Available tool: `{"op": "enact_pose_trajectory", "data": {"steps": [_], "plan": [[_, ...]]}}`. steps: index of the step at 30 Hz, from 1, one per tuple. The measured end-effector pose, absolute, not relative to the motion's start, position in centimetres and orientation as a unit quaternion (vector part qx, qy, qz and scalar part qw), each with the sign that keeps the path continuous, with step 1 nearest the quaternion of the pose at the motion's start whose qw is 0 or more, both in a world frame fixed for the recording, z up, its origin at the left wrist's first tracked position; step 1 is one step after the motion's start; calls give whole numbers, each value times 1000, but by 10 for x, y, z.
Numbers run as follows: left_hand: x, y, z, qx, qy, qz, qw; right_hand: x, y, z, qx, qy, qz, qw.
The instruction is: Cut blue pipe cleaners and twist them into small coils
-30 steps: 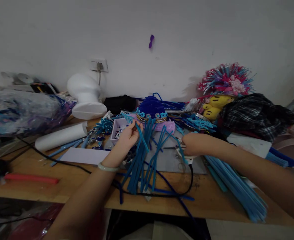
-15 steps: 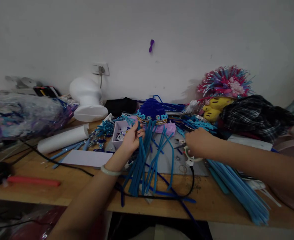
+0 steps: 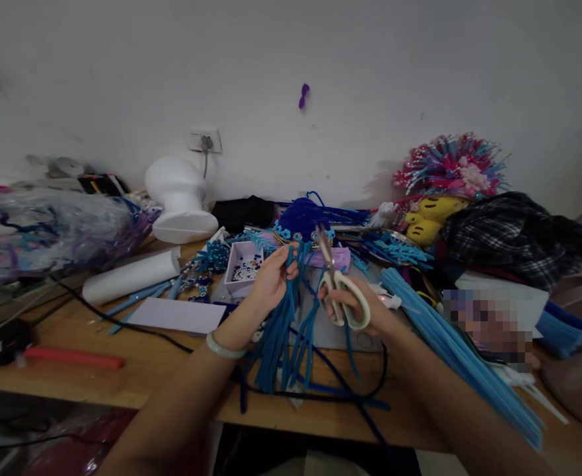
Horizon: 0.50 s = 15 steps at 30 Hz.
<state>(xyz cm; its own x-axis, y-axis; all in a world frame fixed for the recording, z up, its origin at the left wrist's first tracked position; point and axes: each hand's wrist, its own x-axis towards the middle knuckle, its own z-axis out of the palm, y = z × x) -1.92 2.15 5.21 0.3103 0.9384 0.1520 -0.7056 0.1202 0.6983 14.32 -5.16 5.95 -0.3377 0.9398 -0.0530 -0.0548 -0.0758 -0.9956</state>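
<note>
My left hand (image 3: 274,276) pinches the upper end of a bundle of teal pipe cleaners (image 3: 275,347), whose loose ends hang down toward me. To its right, my right hand (image 3: 353,307) has its fingers through the handles of a pair of white-handled scissors (image 3: 349,303), blades pointing up and away from me. The blade tips look blurred, close to a dark blue fuzzy headpiece (image 3: 300,217) with a light blue and gold beaded band. Left of my left hand stands a small white box (image 3: 236,286) with blue and white beads in it.
A white foam head (image 3: 178,198) stands at the back left. Light blue pipe cleaners (image 3: 462,354) lie right of my right forearm. A black cable (image 3: 132,325) crosses the wooden table, near a red stick (image 3: 75,357) and a white card (image 3: 176,315). Pink-blue tinsel (image 3: 454,165) rises at the back right.
My right hand has picked up the scissors from the mat and brought them left, near the bundle. My left hand keeps its pinch on the pipe cleaners.
</note>
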Motion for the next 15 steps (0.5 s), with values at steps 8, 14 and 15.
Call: {"op": "enact_pose_trajectory", "data": {"steps": [8,14,15], "plan": [[-17,18,50,364,133,533,752,139,-62,44,-387,-499,681,371],[-14,17,47,377,140,529,747,138,-63,40,-367,-495,707,347],[-14,17,47,380,144,525,748,138,-62,38,-366,-497,708,345]]}}
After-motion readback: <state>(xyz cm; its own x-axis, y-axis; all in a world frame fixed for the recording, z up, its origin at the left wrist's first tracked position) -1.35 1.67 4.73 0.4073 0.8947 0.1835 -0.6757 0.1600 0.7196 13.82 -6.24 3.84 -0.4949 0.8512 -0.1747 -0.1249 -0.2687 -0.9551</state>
